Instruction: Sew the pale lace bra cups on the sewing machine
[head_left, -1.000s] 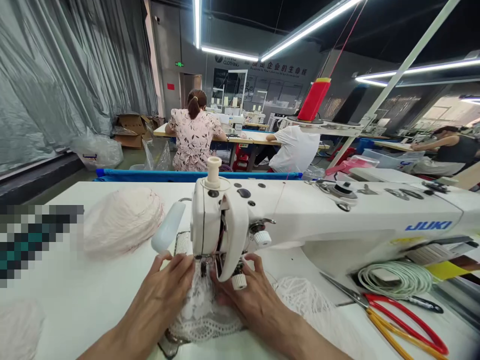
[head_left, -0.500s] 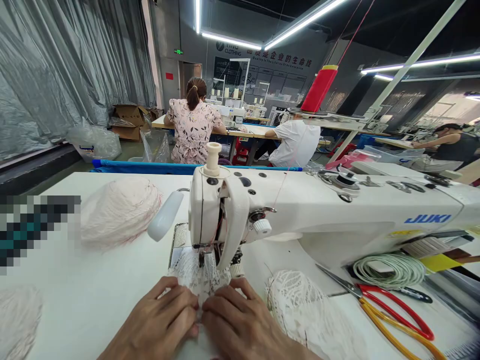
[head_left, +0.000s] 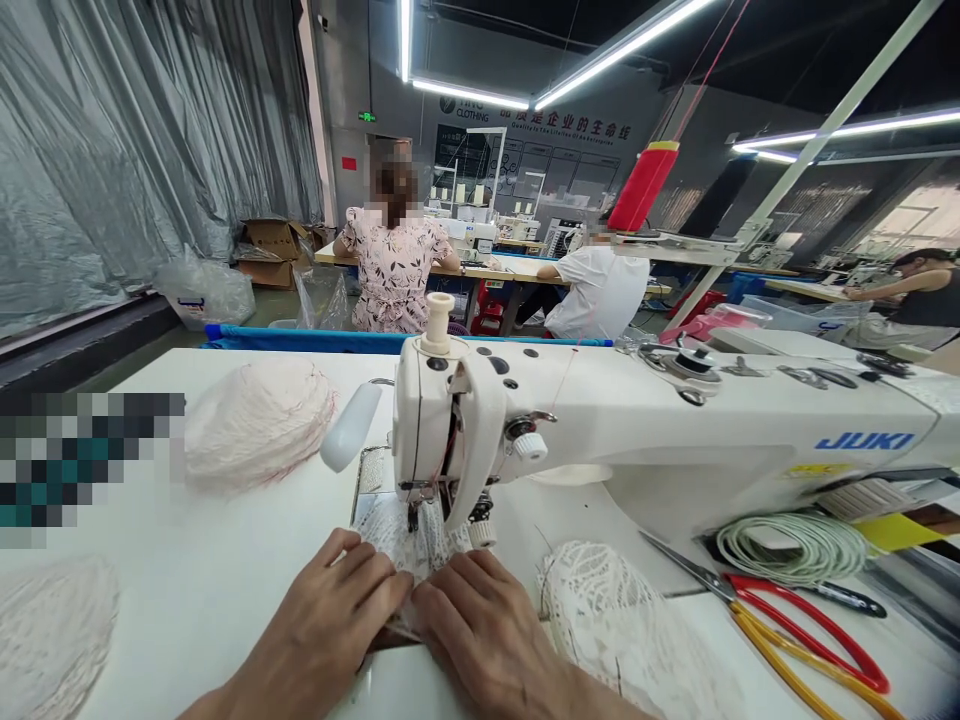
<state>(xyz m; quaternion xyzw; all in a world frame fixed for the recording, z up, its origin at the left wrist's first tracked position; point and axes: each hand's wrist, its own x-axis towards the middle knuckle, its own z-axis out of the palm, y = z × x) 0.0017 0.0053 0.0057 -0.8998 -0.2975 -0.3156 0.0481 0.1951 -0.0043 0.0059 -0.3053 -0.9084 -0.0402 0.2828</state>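
Note:
A piece of white lace [head_left: 382, 525] lies under the presser foot [head_left: 413, 516] of a white sewing machine [head_left: 675, 430]. On the near edge of the lace, my left hand [head_left: 341, 600] has its fingers bent and pressed down, gripping it. My right hand [head_left: 484, 620] is close beside it, its fingers curled over the same lace. The fingertips of both hands are partly hidden. Right of my right hand rests a heap of white lace pieces [head_left: 615, 610], touching the table.
Scissors [head_left: 795, 630] with red and orange handles lie at right, near a pale green cord coil [head_left: 791, 545]. Stacked lace [head_left: 259, 425] and another lace pile [head_left: 56, 630] stand at left. A red thread cone [head_left: 645, 188] is mounted above. Co-workers sit beyond, one in a floral top [head_left: 394, 265].
The whole view has shifted slightly, so things appear further right. My hands stay on the lace by the presser foot, and a dark gap now shows beneath it between them.

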